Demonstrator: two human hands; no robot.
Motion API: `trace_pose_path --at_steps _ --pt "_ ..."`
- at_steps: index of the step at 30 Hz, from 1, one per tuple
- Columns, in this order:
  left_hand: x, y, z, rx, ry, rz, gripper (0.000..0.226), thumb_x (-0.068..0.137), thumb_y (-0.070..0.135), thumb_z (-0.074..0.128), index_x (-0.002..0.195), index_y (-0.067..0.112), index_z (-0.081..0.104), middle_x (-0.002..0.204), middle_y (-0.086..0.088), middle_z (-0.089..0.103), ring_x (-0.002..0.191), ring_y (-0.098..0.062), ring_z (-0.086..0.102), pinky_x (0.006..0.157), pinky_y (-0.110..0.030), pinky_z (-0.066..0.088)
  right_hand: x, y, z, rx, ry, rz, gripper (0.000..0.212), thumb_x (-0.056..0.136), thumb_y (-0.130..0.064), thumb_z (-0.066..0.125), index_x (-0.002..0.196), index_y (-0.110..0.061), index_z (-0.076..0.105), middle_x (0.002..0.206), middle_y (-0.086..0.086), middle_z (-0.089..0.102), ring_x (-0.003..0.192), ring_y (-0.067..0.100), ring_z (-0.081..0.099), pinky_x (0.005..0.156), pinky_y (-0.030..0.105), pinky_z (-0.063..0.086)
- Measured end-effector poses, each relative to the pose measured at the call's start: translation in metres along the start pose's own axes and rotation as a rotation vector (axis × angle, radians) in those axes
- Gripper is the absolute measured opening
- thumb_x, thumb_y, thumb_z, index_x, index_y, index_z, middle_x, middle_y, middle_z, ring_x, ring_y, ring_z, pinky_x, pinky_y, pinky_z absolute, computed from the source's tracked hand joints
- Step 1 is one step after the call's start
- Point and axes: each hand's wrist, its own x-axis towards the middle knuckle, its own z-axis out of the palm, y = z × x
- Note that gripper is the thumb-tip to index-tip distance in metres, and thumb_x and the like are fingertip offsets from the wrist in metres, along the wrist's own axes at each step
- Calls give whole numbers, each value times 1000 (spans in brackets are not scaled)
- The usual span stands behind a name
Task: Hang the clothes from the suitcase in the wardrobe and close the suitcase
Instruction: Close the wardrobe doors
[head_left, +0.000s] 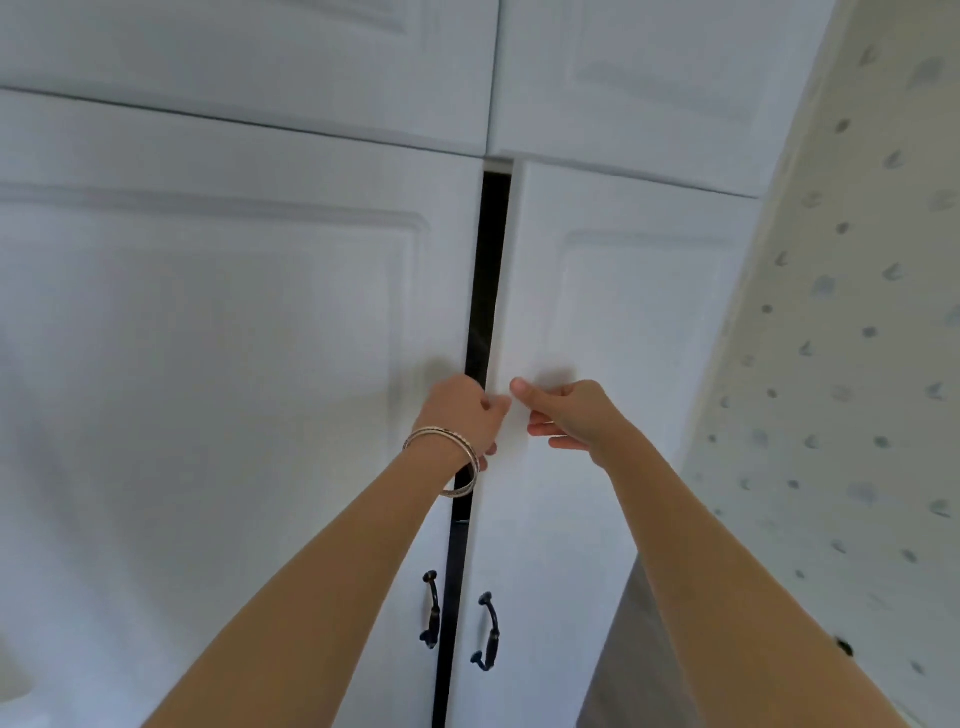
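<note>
Both hands work at the narrow dark gap between the two white wardrobe doors, above the black handles (431, 608). The left hand (462, 410) curls its fingers around the inner edge of the left door (234, 338). The right hand (566, 410) pinches the inner edge of the right door (613, 322), thumb in front, fingers behind. The suitcase and clothes are out of view.

Risks, as judged:
- Fingers inside the gap get trapped if either door swings shut.
- An edge grip gives little purchase; a slip lets the door spring back.
- The bangles (452, 457) on the left wrist may catch the door edge.
</note>
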Motion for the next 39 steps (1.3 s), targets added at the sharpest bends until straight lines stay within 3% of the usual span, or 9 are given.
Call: trace_pose_path --at_steps 4,9,14,20,25,31,34,36,39 --pt "11 1 6 18 -65 -8 28 94 24 39 81 8 58 67 -5 66 46 -19 63 41 -19 41 21 -4 17 6 62 -22 50 73 -55 71 89 -9 66 87 6 70 78 14 69 69 28 53" --pt "22 2 6 151 -36 47 19 90 16 43 95 9 60 97 -12 67 91 -29 66 78 -31 49 40 -7 31 -45 146 -26 49 71 -60 69 64 -12 62 79 9 71 84 27 72 82 39 57" --pt "27 -6 5 163 -54 10 34 91 17 48 124 10 52 121 -10 60 111 -26 56 91 -27 42 45 -8 34 -50 170 -26 51 70 -59 71 58 -12 59 80 13 73 84 26 72 84 43 56" --pt "25 -8 11 151 -77 20 35 90 17 49 125 12 50 121 -7 59 110 -23 57 88 -25 41 40 -11 37 -25 129 13 68 73 -58 68 94 6 68 93 17 72 91 30 70 85 43 56" --pt "13 -5 18 146 -118 54 32 90 15 47 120 11 55 119 -6 63 108 -23 58 85 -24 40 17 -1 36 3 50 37 26 85 -39 61 69 -18 56 91 7 68 87 23 62 64 27 47" --pt "-7 -2 73 112 -255 104 30 89 16 48 118 11 56 118 -7 62 99 -21 56 78 -23 37 -35 49 1 7 172 175 8 86 -21 56 86 -13 59 88 6 60 82 17 57 59 24 42" --pt "-29 6 131 107 -390 128 31 88 15 48 118 13 57 119 -7 61 90 -20 54 76 -24 38 -77 96 -31 -45 280 286 6 86 -20 56 86 -14 58 80 7 60 73 18 54 56 23 39" --pt "-51 13 167 108 -473 139 32 88 14 47 117 11 58 120 -10 61 98 -25 58 80 -26 43 -106 128 -50 -77 331 359 10 85 -15 54 76 -14 58 70 6 56 63 18 48 53 21 35" --pt "-107 35 229 130 -690 199 31 88 18 45 114 10 60 109 -11 63 98 -30 57 78 -28 42 -168 176 -90 -78 481 489 18 81 -14 54 64 -20 55 71 7 56 69 16 50 56 23 35"
